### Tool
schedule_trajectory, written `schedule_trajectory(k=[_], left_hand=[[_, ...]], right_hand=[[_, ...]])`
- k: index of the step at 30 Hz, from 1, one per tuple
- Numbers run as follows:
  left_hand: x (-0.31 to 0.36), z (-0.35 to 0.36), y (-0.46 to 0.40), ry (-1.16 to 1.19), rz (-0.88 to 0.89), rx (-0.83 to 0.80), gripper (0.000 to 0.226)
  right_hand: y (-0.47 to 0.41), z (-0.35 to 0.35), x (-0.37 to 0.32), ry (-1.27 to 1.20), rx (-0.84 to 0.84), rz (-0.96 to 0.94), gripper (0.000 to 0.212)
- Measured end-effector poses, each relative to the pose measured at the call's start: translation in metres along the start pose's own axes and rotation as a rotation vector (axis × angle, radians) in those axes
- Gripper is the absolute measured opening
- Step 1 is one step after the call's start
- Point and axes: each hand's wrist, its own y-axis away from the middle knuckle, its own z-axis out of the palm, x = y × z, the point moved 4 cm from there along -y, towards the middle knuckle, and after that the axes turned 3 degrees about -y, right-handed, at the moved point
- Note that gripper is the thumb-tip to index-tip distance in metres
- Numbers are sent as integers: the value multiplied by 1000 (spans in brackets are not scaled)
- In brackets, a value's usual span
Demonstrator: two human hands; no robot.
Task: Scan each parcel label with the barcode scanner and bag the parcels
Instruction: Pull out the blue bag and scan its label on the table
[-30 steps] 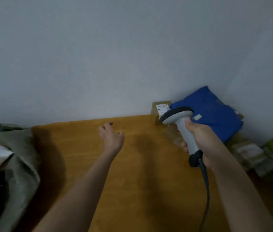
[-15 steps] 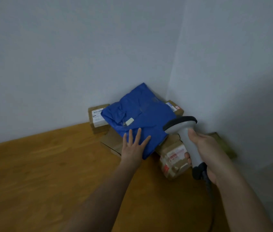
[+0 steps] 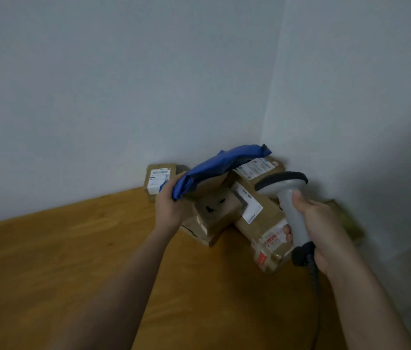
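Left hand (image 3: 169, 205) grips near edge of blue parcel (image 3: 220, 164), lifted and tilted above pile of cardboard boxes (image 3: 254, 213) in wall corner on wooden table (image 3: 98, 248). Right hand (image 3: 323, 228) wraps grey barcode scanner (image 3: 287, 198) handle, head above boxes.

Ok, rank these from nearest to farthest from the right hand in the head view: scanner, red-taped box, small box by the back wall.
1. Scanner: gripped in the right hand.
2. Red-taped box: just left of that hand.
3. Small box: far left, against the back wall.
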Motion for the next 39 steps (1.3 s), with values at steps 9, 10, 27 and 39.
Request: schedule_trajectory(k=[9, 10, 27, 39], left_hand=[[-60, -148, 54, 548, -447, 379, 22], [-76, -161, 68, 584, -520, 399, 25], [-285, -258, 279, 399, -1239, 133, 10], [-290, -241, 281, 433, -1148, 282, 45]], right_hand=[[74, 83, 5, -41, -121, -51, 41], [83, 92, 9, -40, -130, -48, 42], [175, 217, 113, 265, -339, 117, 36], [156, 223, 137, 353, -339, 176, 43]])
